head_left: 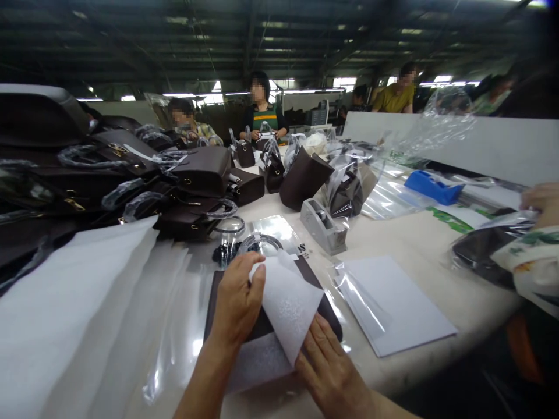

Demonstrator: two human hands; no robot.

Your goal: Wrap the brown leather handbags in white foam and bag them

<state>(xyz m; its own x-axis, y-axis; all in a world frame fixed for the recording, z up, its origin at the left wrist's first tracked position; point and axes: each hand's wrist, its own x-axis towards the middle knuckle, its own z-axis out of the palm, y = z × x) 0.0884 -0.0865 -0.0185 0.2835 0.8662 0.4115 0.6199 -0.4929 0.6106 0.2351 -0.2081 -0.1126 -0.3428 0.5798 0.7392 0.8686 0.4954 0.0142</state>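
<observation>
A dark brown handbag (pixel 215 297) lies flat in front of me, its looped handle (pixel 263 239) pointing away. Over it runs a folded white foam sheet (pixel 290 297), with a lower flap (pixel 262 358) below the bag's near side. My left hand (pixel 238 299) is at the sheet's upper left edge, fingers curled and thumb raised, with the sheet between them. Along the sheet's lower right edge, my right hand (pixel 329 366) lies with fingers stretched out and touching it; its thumb is hidden. Clear plastic (pixel 279 228) is spread beneath and beyond the bag.
White foam sheets (pixel 82 291) are stacked at left, below piled brown handbags (pixel 201 169). A grey tape dispenser (pixel 323 227) stands ahead; white boards (pixel 395 305) lie right. Farther right are a blue dispenser (pixel 432 187) and a co-worker's sleeve (pixel 530 265). Other people sit opposite.
</observation>
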